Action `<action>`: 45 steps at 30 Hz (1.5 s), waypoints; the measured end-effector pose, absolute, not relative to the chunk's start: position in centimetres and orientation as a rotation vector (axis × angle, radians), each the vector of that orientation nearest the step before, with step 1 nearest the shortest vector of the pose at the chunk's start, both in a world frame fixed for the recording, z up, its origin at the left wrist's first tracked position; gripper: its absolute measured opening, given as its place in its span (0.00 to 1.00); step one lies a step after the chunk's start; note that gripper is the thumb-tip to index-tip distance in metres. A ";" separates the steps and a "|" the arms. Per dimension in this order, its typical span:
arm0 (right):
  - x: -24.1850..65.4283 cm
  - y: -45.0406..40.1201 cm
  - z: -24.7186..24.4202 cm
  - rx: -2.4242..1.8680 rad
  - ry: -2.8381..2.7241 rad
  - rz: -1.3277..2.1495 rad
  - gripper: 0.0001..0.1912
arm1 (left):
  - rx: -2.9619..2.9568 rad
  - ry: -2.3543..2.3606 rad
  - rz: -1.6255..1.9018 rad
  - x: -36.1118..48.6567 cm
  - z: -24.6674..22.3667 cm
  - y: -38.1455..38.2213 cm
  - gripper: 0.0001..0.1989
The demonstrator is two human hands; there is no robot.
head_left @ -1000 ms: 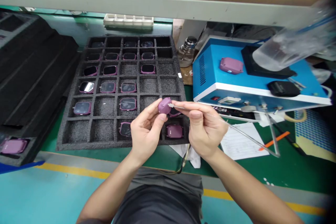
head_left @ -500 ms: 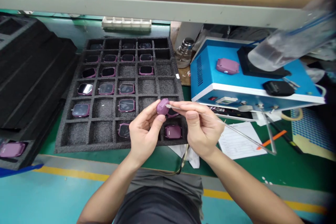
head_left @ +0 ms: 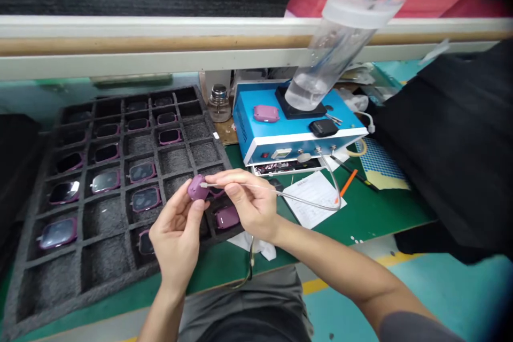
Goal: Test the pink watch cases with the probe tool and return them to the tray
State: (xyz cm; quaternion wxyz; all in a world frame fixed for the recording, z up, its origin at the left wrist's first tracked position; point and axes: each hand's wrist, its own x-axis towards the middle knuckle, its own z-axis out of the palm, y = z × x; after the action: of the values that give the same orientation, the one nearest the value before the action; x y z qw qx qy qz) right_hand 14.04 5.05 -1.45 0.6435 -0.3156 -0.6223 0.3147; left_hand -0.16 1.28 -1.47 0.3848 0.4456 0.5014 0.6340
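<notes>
A purple watch case (head_left: 196,188) is pinched between the thumb and fingers of my left hand (head_left: 175,232). My right hand (head_left: 250,203) grips a thin clear tube (head_left: 294,197), and the tube's pale tip touches or nearly touches the side of the case. From my hand the tube curves back to the front of a blue machine (head_left: 246,127). Below both hands lies a black foam tray (head_left: 106,216) whose compartments hold several purple watches. One of them, a face-down watch (head_left: 227,217), sits just under my right hand.
On the machine stand a clear water cylinder (head_left: 315,72), a purple watch case (head_left: 266,113) and a small black object (head_left: 323,128). A glass bottle (head_left: 219,104) stands beside it. A paper sheet (head_left: 310,197) and an orange strip (head_left: 348,182) lie to the right. Black material (head_left: 449,149) fills the far right.
My view has swung right and up, so the tray and hands appear further left and the whole cylinder shows. Both hands keep the same hold on the watch case and tube.
</notes>
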 end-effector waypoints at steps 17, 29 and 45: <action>13.9 5.3 -1.3 -0.712 -1.373 0.787 0.10 | 1.144 1.340 1.609 -0.1 -1.2 1.4 0.20; 13.9 5.2 -1.3 -0.705 -1.387 0.756 0.10 | 1.150 1.367 1.588 -0.2 -1.5 1.3 0.21; 13.9 5.2 -1.3 -0.699 -1.378 0.771 0.09 | 1.136 1.350 1.591 -0.2 -1.4 1.3 0.21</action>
State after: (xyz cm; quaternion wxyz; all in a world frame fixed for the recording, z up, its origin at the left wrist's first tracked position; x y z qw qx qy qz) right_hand 13.93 5.19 -1.32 0.6499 -0.3079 -0.6064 0.3392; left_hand -0.22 1.31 -1.37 0.3738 0.4435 0.5271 0.6211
